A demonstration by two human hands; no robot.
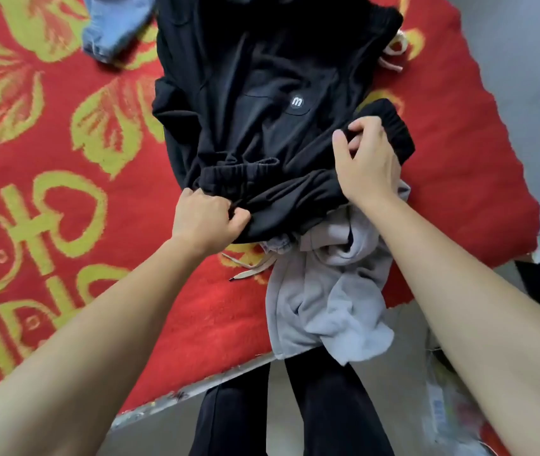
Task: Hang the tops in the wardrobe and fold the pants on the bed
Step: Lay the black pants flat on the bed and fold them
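Black pants (255, 103) with a small round white "m" logo lie spread on the red and yellow patterned bed cover (64, 166). My left hand (208, 218) grips the black fabric at the near left, by the elastic waistband. My right hand (365, 159) pinches the black fabric at the near right, next to a ribbed elastic edge. A crumpled light grey garment (328, 291) with a beige drawstring lies under the black pants and hangs over the bed's near edge.
Blue jeans (114, 24) lie at the far left of the bed. A beige cord (393, 51) shows at the far right of the black pants. The bed's right edge meets a grey floor (531, 60). My dark-trousered legs (295, 409) stand at the bed's near edge.
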